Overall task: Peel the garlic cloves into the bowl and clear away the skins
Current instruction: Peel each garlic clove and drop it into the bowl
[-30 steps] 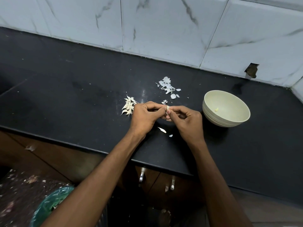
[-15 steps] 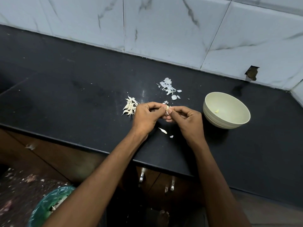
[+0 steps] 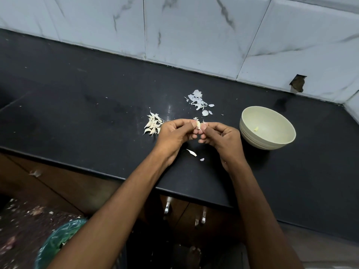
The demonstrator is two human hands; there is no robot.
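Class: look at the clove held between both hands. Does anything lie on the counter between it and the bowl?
Nothing visible does. The clove, pinched by the left hand and right hand, has bare black counter between it and the bowl.

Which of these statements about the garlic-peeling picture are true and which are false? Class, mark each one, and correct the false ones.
1. Both hands pinch one garlic clove between them. True: the left hand and the right hand meet on it above the counter.
2. The bowl is full of peeled cloves. False: only one small piece shows inside.
3. The pile of unpeeled cloves lies to the left of the hands. True.
4. The skins have been cleared away. False: they lie on the counter behind the hands, with two scraps nearer the edge.
5. The bowl stands to the left of the hands. False: it stands to their right.
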